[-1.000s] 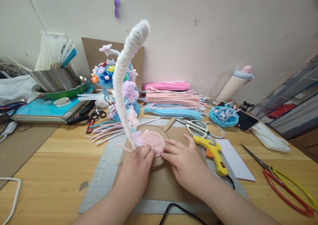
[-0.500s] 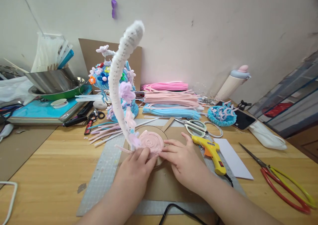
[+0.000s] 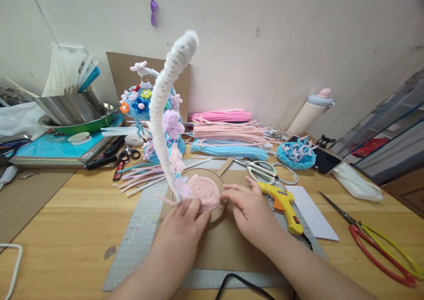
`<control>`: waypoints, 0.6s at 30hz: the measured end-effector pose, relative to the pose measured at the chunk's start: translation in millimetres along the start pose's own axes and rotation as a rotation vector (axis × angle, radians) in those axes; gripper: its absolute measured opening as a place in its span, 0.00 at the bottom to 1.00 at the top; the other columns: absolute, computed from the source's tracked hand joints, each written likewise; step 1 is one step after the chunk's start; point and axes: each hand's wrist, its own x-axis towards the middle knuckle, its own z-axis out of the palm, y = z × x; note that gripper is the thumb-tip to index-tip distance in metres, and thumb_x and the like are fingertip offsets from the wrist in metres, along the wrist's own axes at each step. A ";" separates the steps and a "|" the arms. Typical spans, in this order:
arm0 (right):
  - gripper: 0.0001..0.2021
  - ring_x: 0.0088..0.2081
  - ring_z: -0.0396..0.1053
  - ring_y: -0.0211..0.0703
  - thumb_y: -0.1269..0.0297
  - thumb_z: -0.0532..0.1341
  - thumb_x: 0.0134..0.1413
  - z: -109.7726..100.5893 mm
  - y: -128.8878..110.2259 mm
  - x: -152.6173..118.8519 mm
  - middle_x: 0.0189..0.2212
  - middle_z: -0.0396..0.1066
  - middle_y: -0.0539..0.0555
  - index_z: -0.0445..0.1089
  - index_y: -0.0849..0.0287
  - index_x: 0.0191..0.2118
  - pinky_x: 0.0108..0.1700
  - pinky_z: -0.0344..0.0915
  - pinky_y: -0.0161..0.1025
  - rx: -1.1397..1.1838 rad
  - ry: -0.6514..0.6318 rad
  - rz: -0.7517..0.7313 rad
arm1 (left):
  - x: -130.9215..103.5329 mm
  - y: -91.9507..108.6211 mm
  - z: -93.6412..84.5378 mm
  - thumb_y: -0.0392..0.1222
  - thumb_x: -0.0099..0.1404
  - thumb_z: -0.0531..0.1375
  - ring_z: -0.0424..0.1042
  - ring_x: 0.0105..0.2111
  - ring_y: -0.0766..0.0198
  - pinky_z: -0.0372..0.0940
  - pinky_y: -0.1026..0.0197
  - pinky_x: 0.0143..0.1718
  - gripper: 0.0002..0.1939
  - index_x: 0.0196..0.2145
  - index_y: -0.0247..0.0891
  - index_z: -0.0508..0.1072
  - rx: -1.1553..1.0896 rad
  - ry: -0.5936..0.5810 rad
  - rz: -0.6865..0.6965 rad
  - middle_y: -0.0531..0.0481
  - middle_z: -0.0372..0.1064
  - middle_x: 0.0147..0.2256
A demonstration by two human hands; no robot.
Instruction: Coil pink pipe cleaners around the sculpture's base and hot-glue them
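Observation:
A flat pink spiral of pipe cleaner (image 3: pixel 202 189) lies on a round cardboard disc (image 3: pixel 218 209). My left hand (image 3: pixel 182 229) is closed at its lower left edge, fingertips pressed on the pipe cleaner, whose loose end (image 3: pixel 164 199) sticks out leftward. To the right, my right hand (image 3: pixel 250 211) is open with its fingers stretched, near the disc's edge and off the spiral. Rising from the disc's left side is a tall curved stem wrapped in white pipe cleaner (image 3: pixel 159 110), with a lilac fluffy flower (image 3: pixel 173 123) and a pink one below it.
Beneath lies a cardboard sheet (image 3: pixel 232 251) on a grey cutting mat (image 3: pixel 132 247). Beside my right hand is a yellow glue gun (image 3: pixel 285 205), with scissors (image 3: pixel 261 170) behind. Red-and-yellow-handled shears (image 3: pixel 374 242) lie right. Pipe cleaner bundles (image 3: pixel 228 132) stand by the wall.
My right hand has drawn back slightly to the right, its fingertips leaving the edge of the pink spiral. The left hand keeps its place on the spiral. The view has shifted a little.

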 end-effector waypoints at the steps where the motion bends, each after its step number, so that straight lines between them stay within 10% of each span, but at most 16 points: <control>1: 0.20 0.49 0.69 0.43 0.82 0.50 0.44 0.6 -2.3 -0.3 0.39 0.76 0.50 0.69 0.55 0.39 0.62 0.40 0.57 0.012 -0.014 0.006 | -0.1 -0.3 0.6 0.26 0.63 0.51 0.64 0.51 0.52 0.61 0.47 0.52 0.23 0.53 0.43 0.67 -0.006 0.002 -0.002 0.45 0.64 0.49; 18: 0.16 0.37 0.71 0.41 0.82 0.50 0.40 1.1 -12.4 -1.6 0.30 0.74 0.48 0.65 0.56 0.33 0.64 0.34 0.57 0.004 -0.135 0.056 | -1.2 0.3 -1.4 0.25 0.61 0.51 0.64 0.50 0.53 0.61 0.48 0.52 0.24 0.52 0.42 0.69 -0.035 0.024 0.001 0.44 0.65 0.47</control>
